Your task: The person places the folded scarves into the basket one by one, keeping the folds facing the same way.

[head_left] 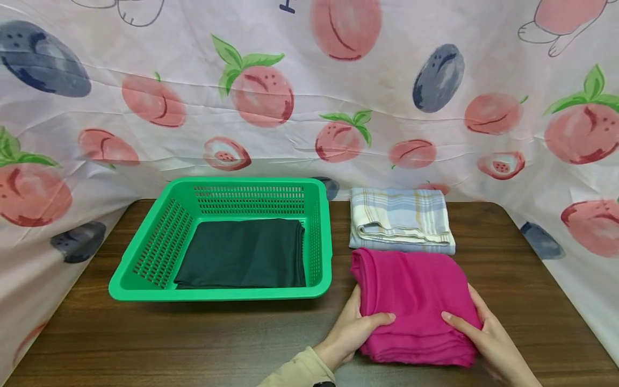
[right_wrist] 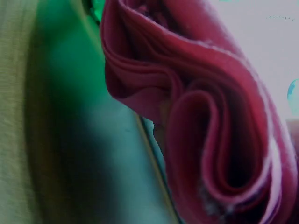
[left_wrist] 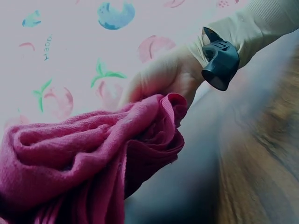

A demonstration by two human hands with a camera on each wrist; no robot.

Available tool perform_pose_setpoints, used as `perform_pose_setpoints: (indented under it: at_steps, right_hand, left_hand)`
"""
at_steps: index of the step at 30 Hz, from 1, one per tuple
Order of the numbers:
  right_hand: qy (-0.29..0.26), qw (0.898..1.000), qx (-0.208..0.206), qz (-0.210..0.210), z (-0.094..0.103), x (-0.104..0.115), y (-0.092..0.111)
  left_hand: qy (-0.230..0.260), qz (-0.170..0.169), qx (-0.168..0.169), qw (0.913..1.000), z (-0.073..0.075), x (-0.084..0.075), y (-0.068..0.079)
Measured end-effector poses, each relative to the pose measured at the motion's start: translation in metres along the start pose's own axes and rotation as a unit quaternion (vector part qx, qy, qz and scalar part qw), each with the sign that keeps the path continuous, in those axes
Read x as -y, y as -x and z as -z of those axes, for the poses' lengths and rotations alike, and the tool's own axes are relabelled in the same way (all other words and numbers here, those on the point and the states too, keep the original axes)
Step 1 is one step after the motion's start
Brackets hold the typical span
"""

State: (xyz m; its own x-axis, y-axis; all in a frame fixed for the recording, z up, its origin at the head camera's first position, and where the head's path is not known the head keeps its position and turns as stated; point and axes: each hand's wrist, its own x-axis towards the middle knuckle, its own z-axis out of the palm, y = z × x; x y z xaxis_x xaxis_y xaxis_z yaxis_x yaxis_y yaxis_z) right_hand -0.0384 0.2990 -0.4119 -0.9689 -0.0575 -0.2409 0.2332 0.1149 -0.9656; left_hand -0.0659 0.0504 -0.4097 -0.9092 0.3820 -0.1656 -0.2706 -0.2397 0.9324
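Observation:
A folded magenta cloth (head_left: 416, 301), perhaps a scarf, is held between both hands over the right side of the table. My left hand (head_left: 355, 328) grips its left edge, thumb on top and fingers underneath. On the opposite edge my right hand (head_left: 486, 330) holds it the same way. The left wrist view shows the left hand (left_wrist: 161, 77) partly hidden behind the bunched magenta cloth (left_wrist: 79, 154). In the right wrist view, the stacked folds of the magenta cloth (right_wrist: 187, 93) fill much of the picture and mostly hide the right hand.
A green plastic basket (head_left: 220, 294) stands on the left of the brown wooden table (head_left: 193, 338), with a folded dark cloth (head_left: 242, 252) lying inside. Behind the magenta cloth lies a folded plaid cloth (head_left: 401, 217). A fruit-printed curtain (head_left: 300, 145) hangs behind the table.

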Motion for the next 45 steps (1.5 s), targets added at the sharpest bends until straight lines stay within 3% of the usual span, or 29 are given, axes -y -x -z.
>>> perform_pose_setpoints:
  at_steps: [10,22,31,45]
  right_hand:
    - [-0.034,0.997,0.018,0.062,0.005,0.012,0.005]
    - [-0.075,0.993,0.034,0.080,0.004,0.029,0.004]
    - [-0.067,0.992,0.032,0.104,-0.013,0.053,0.000]
    - [-0.087,0.979,0.093,0.159,-0.060,0.083,-0.013]
  left_hand:
    - [0.003,-0.034,0.012,0.9994,-0.004,-0.017,0.002]
    - [-0.030,-0.026,0.012,0.9991,-0.002,-0.048,0.009]
    - [-0.062,-0.042,0.020,0.9970,0.014,-0.072,0.013]
    - [-0.098,-0.039,-0.014,0.9944,0.060,-0.100,0.036]
